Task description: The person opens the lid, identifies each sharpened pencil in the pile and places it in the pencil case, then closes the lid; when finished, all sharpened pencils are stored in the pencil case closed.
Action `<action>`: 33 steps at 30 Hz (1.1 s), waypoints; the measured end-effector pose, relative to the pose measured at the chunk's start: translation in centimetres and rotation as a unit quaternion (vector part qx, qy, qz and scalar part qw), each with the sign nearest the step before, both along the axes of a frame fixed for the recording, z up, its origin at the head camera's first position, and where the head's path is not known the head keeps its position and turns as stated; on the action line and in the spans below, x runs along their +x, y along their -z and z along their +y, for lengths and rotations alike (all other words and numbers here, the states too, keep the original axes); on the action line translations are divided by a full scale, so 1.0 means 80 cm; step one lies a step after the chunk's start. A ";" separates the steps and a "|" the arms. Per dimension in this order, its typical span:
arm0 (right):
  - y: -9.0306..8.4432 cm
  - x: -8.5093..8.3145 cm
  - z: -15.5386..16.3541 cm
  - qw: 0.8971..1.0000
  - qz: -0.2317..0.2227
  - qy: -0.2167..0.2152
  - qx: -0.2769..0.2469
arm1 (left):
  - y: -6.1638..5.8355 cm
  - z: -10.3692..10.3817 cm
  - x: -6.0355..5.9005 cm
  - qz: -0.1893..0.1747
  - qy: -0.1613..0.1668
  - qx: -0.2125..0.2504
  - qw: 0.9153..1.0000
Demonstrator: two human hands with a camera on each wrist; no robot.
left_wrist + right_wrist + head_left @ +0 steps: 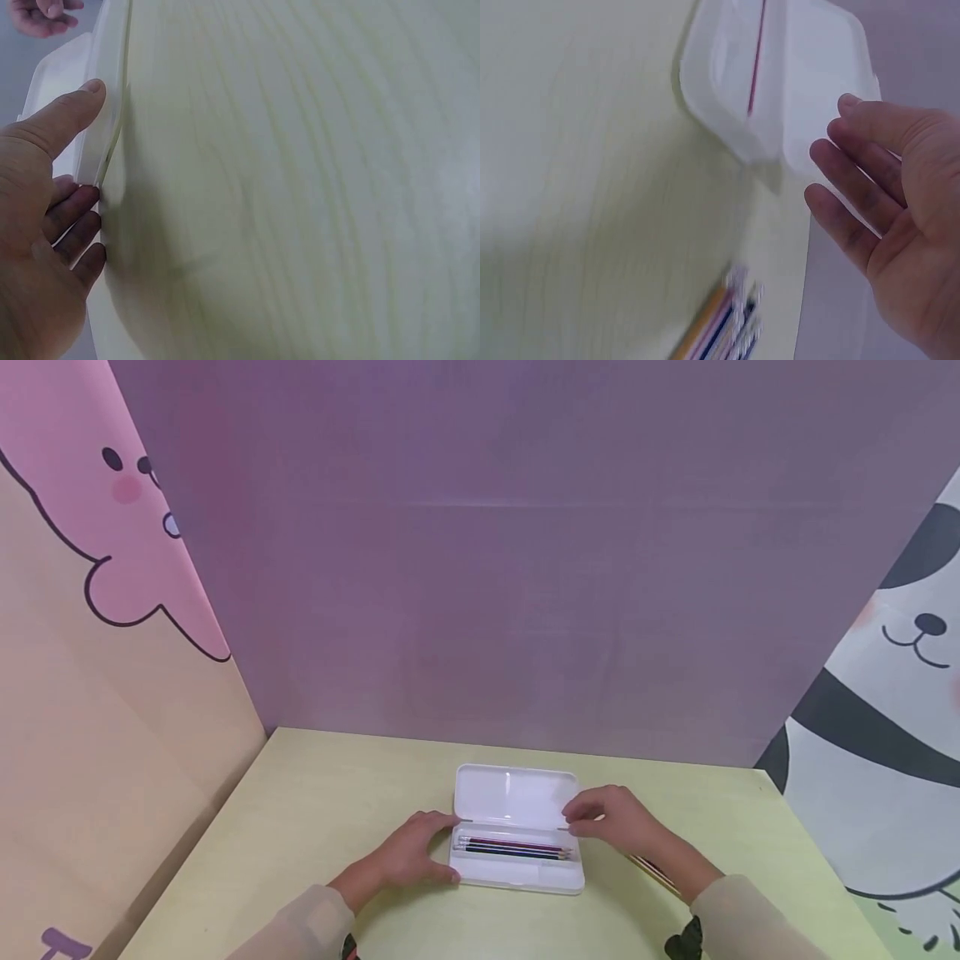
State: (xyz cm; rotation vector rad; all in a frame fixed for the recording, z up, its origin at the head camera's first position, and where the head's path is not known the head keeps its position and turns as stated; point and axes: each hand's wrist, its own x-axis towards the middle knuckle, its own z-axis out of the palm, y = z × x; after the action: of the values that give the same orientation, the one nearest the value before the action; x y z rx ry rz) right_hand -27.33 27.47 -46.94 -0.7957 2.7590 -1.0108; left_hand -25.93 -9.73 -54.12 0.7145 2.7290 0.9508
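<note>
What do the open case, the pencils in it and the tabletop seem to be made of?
Case: probably plastic, white and glossy; its lid shows a bright reflection. Pencils: likely painted wood; dark and red sides, tan sharpened tips. Tabletop: wood or wood-look laminate, pale; grain-like streaks in the left wrist view don't settle which.

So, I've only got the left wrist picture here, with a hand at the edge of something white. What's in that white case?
Observer: Several pencils, lying side by side in the open white case.
Visitor: I can glimpse part of another hand. Has it picked up a pencil?
Observer: No, the right wrist view shows the right hand holding nothing.
Visitor: So are all the pencils in there?
Observer: No, a separate bunch of pencils lies outside it on the table.
</note>
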 end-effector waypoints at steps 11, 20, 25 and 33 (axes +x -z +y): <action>-0.006 0.022 0.095 0.995 -0.001 0.090 0.038 | 0.000 0.000 -0.001 0.007 0.008 -0.003 1.000; 0.014 0.037 0.169 0.989 -0.022 0.132 0.056 | -0.002 0.001 0.002 0.006 0.006 -0.003 1.000; 0.031 0.041 0.194 0.982 -0.079 0.167 0.044 | -0.004 0.001 0.002 0.005 0.005 -0.002 1.000; 0.050 0.043 0.213 0.981 -0.086 0.171 0.041 | -0.007 0.002 0.003 0.004 0.006 0.002 1.000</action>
State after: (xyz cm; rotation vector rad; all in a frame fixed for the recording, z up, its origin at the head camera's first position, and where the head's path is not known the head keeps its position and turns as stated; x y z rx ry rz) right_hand -23.87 44.52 -50.91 -0.2115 2.8184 -0.9532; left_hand -25.68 -9.59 -53.59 0.7374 2.7274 0.9529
